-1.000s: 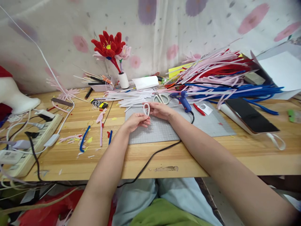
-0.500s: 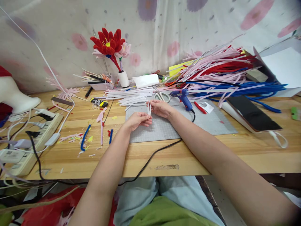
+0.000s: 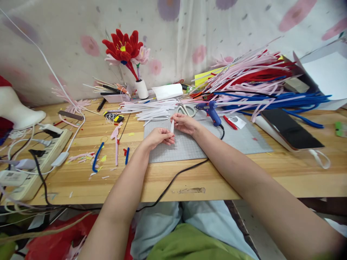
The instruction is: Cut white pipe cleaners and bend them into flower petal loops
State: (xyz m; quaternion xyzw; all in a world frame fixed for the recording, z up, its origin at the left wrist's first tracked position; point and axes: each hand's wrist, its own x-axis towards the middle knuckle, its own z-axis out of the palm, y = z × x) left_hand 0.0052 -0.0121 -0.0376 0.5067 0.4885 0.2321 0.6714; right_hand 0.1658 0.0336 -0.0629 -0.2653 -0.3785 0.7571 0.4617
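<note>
Over the grey cutting mat [image 3: 187, 153], my left hand [image 3: 161, 138] pinches the lower end of a short white pipe cleaner piece [image 3: 172, 126]. The fingertips of my right hand [image 3: 184, 124] close on its upper end. The piece stands nearly upright between the hands and looks folded into a narrow strip. Just behind the hands lie a bundle of white pipe cleaners [image 3: 154, 109] and scissors [image 3: 186, 109]. A blue glue gun [image 3: 211, 111] rests to the right of my right hand.
Red pliers [image 3: 230, 122] and a phone [image 3: 292, 129] lie to the right. A pile of pink, red and blue pipe cleaners [image 3: 252, 81] fills the back right. Red flowers [image 3: 123, 45] stand behind. Scraps and a power strip [image 3: 45, 166] lie left; a black cord crosses the front.
The two strands of the white piece, apart before, now lie close together. My right fingertips have shifted slightly at its top. The view has moved a little.
</note>
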